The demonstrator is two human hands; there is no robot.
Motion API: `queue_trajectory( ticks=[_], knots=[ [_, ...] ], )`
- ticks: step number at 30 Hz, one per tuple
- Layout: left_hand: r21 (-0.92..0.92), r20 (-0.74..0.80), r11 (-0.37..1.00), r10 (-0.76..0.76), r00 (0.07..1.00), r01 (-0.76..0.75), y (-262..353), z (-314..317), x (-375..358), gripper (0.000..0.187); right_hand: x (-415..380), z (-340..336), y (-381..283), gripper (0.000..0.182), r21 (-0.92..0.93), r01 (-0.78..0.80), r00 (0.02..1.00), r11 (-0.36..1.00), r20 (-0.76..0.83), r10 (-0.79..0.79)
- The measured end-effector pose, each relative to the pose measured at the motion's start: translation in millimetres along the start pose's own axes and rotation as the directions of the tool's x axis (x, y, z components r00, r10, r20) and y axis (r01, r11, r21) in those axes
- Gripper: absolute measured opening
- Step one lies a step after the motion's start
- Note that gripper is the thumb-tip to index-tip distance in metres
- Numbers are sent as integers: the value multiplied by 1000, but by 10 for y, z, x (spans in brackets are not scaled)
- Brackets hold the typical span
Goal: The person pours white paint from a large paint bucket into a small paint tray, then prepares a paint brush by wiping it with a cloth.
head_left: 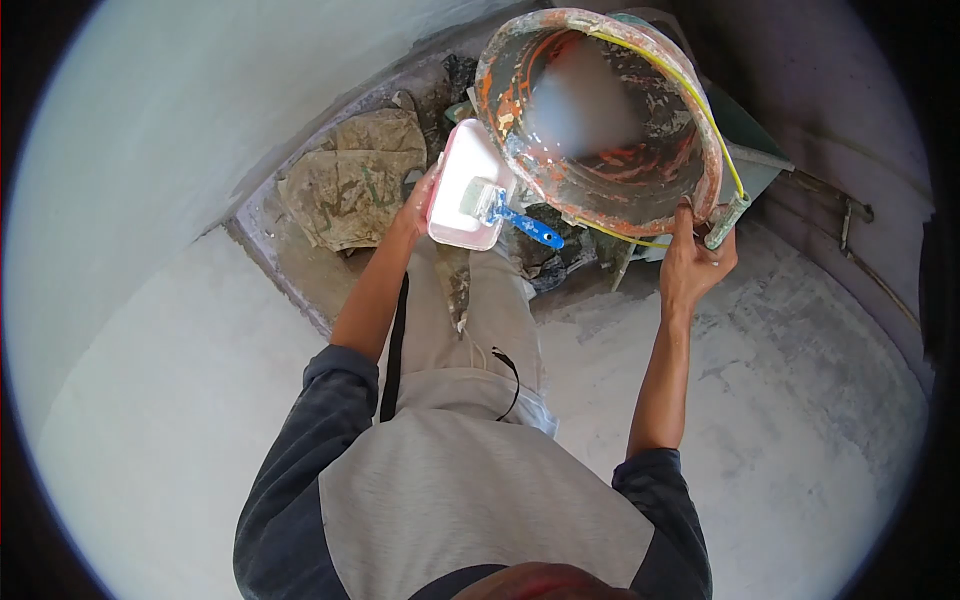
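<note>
My left hand [420, 203] is closed on the left side of a pink-rimmed tray [468, 236] with white paint inside. Across the tray lies a brush with a blue handle [535, 229], its bristles in the paint and the handle sticking out over the right edge. My right hand [693, 262] grips the near right rim of a large bucket [630, 195], beside the grip of its yellow handle. The bucket is tilted with its mouth toward me, and orange and grey stains coat its inside. Its left rim is close beside the tray; contact is unclear.
A dirty folded sack [360, 180] lies on the floor left of the tray. Dark crumpled plastic [550, 272] is below the bucket. Pipes [850, 225] run along the right wall, and a green board [755, 155] stands behind the bucket.
</note>
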State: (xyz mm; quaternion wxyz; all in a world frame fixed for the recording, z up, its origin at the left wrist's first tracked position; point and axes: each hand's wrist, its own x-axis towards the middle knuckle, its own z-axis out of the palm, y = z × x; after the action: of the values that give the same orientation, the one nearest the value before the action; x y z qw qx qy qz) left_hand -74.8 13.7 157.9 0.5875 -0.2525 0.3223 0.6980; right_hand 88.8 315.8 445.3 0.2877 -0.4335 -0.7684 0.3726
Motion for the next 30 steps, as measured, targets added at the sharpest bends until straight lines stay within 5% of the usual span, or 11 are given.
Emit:
queue_trajectory(
  ticks=[5, 8, 30],
  knots=[
    [-52, -16, 996, -68, 998, 67, 11, 19, 22, 71, -22, 24, -33, 18, 22, 3, 1000, 1000, 14, -3],
    [-90, 120, 995, -40, 992, 52, -43, -75, 135, 71, -17, 15, -23, 19, 10, 8, 1000, 1000, 23, -8],
    [31, -17, 1000, -1, 1000, 2, 26, 105, 94, 71, -62, 34, -78, 21, -37, 85, 996, 996, 3, -85]
  ],
)
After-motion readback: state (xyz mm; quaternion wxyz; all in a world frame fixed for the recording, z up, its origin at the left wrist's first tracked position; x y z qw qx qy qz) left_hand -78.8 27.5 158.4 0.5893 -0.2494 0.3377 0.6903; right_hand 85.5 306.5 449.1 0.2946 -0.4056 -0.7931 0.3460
